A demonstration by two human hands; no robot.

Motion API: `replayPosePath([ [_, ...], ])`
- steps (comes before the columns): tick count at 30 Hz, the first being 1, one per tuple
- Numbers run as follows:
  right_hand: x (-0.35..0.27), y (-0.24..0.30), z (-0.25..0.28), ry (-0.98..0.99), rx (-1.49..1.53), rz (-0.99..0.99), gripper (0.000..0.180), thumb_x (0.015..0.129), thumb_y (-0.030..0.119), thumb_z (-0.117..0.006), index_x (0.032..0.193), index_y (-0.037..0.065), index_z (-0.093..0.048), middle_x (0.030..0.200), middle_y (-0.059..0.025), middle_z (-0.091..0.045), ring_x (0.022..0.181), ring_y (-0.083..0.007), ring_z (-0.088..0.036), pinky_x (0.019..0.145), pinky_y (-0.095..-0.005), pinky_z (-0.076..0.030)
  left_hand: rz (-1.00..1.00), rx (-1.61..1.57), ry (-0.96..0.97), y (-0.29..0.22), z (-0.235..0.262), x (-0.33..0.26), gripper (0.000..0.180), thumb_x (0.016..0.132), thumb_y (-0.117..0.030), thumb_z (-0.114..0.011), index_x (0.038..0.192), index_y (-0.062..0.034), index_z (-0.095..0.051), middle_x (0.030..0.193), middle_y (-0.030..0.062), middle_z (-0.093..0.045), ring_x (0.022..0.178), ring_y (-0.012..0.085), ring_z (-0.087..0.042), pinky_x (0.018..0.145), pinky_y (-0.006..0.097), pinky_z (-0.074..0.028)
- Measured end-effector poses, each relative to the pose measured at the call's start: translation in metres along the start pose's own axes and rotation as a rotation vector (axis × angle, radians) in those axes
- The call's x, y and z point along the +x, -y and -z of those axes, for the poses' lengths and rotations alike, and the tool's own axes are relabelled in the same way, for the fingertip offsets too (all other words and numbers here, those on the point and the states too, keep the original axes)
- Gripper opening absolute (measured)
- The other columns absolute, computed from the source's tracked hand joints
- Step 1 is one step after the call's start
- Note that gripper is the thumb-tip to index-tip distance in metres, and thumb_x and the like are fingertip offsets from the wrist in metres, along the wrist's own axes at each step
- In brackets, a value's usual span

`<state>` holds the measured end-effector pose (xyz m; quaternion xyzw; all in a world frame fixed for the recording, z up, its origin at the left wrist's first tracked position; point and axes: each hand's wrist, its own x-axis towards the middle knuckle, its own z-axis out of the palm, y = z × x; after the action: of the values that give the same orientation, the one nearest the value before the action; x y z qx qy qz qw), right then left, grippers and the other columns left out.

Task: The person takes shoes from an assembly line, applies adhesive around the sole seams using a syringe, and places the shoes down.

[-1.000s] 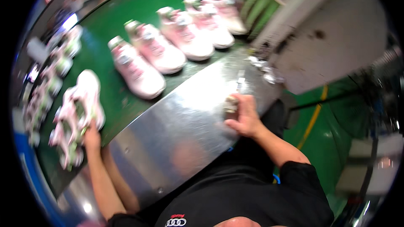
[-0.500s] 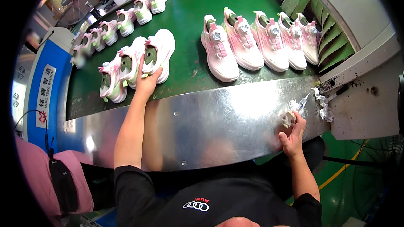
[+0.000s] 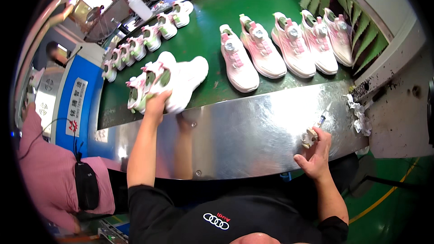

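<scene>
My left hand [image 3: 157, 105] is closed on the heel end of a pink and white sneaker [image 3: 192, 79], which leans over with its pale side and sole turned right. Two more sneakers [image 3: 143, 83] stand close beside it on the left; part of them is hidden. Over the metal ledge, the fingers of my right hand [image 3: 316, 156] hold a crumpled beige lump [image 3: 308, 138], while the thumb sticks out to the side. Just beyond those fingertips, a thin syringe-like tube [image 3: 323, 115] lies on the metal.
Several pink and white sneakers [image 3: 294, 49] with dial fasteners stand in a row on the green belt [image 3: 212, 13]. Smaller-looking sneakers [image 3: 151, 38] line its left edge. Crumpled white tissue [image 3: 360, 116] lies at the ledge's right end. A person in pink [image 3: 58, 171] is at the left.
My left hand has tipped the sneaker over to the right, so its inside opening no longer shows. My right hand keeps the lump near the tube. The whole view has shifted slightly.
</scene>
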<state>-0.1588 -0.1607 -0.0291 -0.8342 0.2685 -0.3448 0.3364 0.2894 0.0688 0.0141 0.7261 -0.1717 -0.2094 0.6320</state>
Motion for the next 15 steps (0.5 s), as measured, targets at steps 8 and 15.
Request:
replayPosePath([
  [8,0.007,0.008,0.005,0.053,0.081,0.037,0.061,0.065,0.024,-0.08,0.115,0.006,-0.052,0.096,-0.0094,-0.054,0.086,-0.026,-0.047,0.08,-0.0355,-0.038,-0.672,0.643,0.228,-0.008,-0.05,-0.165,0.09,0.071,-0.026,-0.074,0.139,0.0083,-0.026,0.128,0.0184,-0.046,0.116,0.0303,-0.049,0.1,0.039,-0.037],
  [15,-0.009,0.007,0.014,0.126,0.317,-0.1,0.056,0.071,0.019,-0.08,0.115,0.002,-0.052,0.098,-0.0098,-0.057,0.085,-0.0205,-0.052,0.078,-0.0294,-0.043,0.049,-0.2,0.247,-0.01,-0.041,-0.139,0.085,0.066,-0.01,-0.071,0.137,-0.0103,-0.024,0.122,0.012,-0.043,0.099,0.022,-0.057,0.073,0.031,-0.054],
])
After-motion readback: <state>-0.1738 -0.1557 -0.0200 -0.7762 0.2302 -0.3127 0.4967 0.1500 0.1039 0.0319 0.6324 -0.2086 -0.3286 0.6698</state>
